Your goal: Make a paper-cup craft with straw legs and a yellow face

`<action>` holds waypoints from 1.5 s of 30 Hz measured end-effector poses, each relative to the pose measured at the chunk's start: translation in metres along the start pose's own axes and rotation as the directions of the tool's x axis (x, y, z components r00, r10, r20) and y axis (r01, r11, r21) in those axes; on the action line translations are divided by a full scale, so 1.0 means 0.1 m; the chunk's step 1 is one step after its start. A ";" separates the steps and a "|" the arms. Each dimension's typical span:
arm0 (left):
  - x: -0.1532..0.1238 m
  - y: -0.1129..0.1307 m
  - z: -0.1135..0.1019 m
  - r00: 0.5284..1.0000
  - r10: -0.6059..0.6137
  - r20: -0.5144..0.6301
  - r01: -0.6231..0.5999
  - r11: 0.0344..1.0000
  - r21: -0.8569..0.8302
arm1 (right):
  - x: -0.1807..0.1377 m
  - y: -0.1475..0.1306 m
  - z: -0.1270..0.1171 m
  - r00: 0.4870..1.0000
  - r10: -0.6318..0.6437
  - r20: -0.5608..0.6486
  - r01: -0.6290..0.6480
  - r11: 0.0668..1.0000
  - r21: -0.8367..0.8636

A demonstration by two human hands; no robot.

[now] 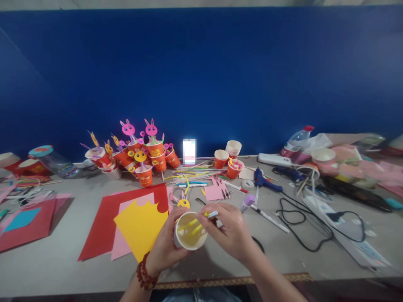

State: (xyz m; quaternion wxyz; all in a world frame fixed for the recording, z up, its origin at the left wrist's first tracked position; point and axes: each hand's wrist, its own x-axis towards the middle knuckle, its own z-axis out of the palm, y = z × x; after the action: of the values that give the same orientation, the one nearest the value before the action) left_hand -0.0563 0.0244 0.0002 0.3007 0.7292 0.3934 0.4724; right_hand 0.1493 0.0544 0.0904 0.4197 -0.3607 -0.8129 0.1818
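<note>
A white-lined paper cup [191, 249] is in my left hand [168, 243], its fingers wrapped round the side and its mouth tilted up toward me. My right hand [228, 230] is closed over the cup's right rim. It pinches thin yellow sticks [190, 228] that reach down into the cup. A pale, shiny tip pokes out between the fingers; what it belongs to I cannot make out. Just behind the cup is a yellow paper face [183, 204]. A purple-capped glue stick [247, 202] lies beyond my right hand.
Yellow [141, 226] and red paper sheets [100, 226] lie at left. Decorated red cups [145, 174] stand behind them. To the right are a blue glue gun [266, 182], a marker [270, 219], a black cable [302, 247] and a power strip [349, 235]. A blue partition [201, 75] closes the back.
</note>
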 end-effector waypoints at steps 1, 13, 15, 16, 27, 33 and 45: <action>0.00 0.00 0.00 1.000 0.001 -0.004 -0.001 1.000 -0.003 | 0.00 0.00 0.00 1.000 0.006 0.010 -0.006 1.000 0.004; 0.02 -0.02 0.00 1.000 -0.001 -0.016 0.001 1.000 0.009 | 0.09 0.00 -0.01 0.989 0.142 0.039 -0.143 0.989 0.037; 0.02 -0.02 0.00 1.000 -0.005 -0.025 0.005 1.000 0.010 | 0.10 0.00 -0.01 0.987 0.156 0.042 -0.158 0.985 0.062; 0.02 -0.02 0.00 1.000 -0.006 -0.028 0.006 1.000 0.009 | 0.10 0.01 -0.01 0.986 0.160 0.040 -0.163 0.984 0.075; 0.04 -0.02 -0.01 0.999 -0.009 -0.040 0.009 1.000 -0.005 | 0.09 0.02 0.02 0.994 0.083 -0.068 -0.079 0.995 0.062; 0.03 -0.01 0.00 0.999 -0.007 -0.045 0.007 1.000 0.018 | 0.06 0.04 0.03 0.993 0.103 -0.051 -0.101 0.994 0.040; 0.03 0.02 0.01 1.000 -0.009 -0.015 0.009 1.000 -0.006 | 0.01 0.04 0.06 0.994 0.098 -0.038 -0.097 0.995 0.033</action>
State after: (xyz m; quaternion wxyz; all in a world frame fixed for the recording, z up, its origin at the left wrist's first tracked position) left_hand -0.0546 0.0259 0.0026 0.3021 0.7230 0.3973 0.4777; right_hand 0.1459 0.0578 0.0843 0.4319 -0.3967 -0.7829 0.2076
